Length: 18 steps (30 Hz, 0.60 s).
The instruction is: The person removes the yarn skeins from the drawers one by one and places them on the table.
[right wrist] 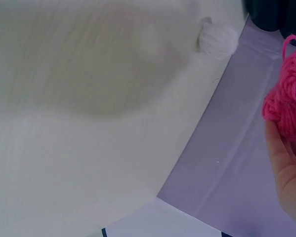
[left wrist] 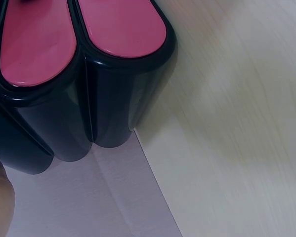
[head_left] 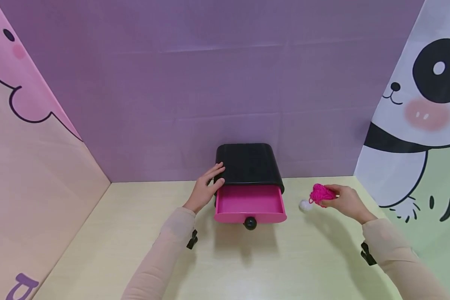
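Note:
A black drawer cabinet [head_left: 249, 164] stands on the table against the back wall, its pink top drawer [head_left: 250, 200] pulled out. Nothing lies in the drawer's visible part, and a round black knob [head_left: 250, 223] sits on its front. My left hand [head_left: 206, 187] rests on the cabinet's upper left edge with fingers extended. Two lower pink drawer fronts [left wrist: 125, 24] appear closed in the left wrist view. To the right of the cabinet, my right hand [head_left: 346, 202] pinches a bright pink yarn ball [head_left: 321, 194] above the table; a loop of strand hangs from it.
A white yarn ball [head_left: 305, 205] lies on the pale wooden table [head_left: 142, 237], just right of the cabinet and below the pink yarn. A purple wall [head_left: 165, 104] closes the back. Printed panels stand left and right, the right one bearing a panda [head_left: 401, 125].

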Tool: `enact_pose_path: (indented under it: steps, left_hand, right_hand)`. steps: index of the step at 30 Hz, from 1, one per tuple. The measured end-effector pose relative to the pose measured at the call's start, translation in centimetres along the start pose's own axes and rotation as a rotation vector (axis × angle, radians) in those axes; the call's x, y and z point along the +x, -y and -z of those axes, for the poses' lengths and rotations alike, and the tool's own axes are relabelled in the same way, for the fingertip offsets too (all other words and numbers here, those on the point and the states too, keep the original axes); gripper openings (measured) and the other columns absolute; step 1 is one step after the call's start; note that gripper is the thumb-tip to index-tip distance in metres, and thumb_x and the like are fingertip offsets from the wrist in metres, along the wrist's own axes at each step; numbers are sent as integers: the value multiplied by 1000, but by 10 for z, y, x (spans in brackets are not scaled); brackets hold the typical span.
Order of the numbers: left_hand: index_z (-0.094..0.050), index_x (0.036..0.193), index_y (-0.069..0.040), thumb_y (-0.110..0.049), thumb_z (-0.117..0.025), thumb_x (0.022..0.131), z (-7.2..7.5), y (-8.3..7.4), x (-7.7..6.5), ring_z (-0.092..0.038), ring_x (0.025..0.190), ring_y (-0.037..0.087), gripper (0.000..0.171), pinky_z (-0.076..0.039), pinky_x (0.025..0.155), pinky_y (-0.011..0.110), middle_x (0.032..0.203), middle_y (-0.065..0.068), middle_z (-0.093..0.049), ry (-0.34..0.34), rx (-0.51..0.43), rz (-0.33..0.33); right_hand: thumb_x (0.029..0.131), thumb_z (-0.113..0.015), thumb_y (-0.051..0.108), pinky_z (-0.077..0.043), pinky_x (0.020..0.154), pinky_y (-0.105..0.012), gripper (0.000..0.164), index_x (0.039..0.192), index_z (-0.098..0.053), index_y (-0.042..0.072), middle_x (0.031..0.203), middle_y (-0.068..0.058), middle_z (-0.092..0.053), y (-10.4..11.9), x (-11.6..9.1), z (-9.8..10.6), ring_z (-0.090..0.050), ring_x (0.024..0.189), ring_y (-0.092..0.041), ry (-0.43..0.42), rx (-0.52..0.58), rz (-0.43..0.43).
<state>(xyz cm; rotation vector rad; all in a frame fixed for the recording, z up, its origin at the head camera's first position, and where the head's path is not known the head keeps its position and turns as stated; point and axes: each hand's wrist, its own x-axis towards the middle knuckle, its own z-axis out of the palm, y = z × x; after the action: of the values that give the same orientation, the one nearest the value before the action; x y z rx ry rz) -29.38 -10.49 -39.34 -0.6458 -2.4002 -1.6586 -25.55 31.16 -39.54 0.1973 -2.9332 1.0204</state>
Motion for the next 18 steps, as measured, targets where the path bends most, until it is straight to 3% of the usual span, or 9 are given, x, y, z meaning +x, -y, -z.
enact_pose_path:
  steps: [7,14,18]
  left_hand:
    - [-48,134,-15,-23,-56,92,1,-3,0,-24,139,13,44,-20,113,42,146,-7,-36,12,-7,16]
    - [-46,134,-4,-14,-54,92,4,-29,-7,-22,140,24,44,-18,113,47,147,5,-34,34,-37,17]
    - [-45,135,-4,-17,-54,92,4,-20,-4,-20,140,24,45,-17,113,48,148,5,-33,37,-30,10]
  right_hand:
    - [77,-72,25,-49,70,-27,61,123,-51,-10,111,-26,-60,-10,1,-7,-58,91,-29,-22,-32,3]
    - [77,-72,25,-49,73,-31,61,123,-51,-10,112,-26,-59,-23,3,-16,-57,94,-31,-28,-35,-11]
    - [76,-72,23,-49,76,-37,60,121,-52,-11,112,-28,-59,-28,2,-22,-57,95,-34,-35,-46,-12]
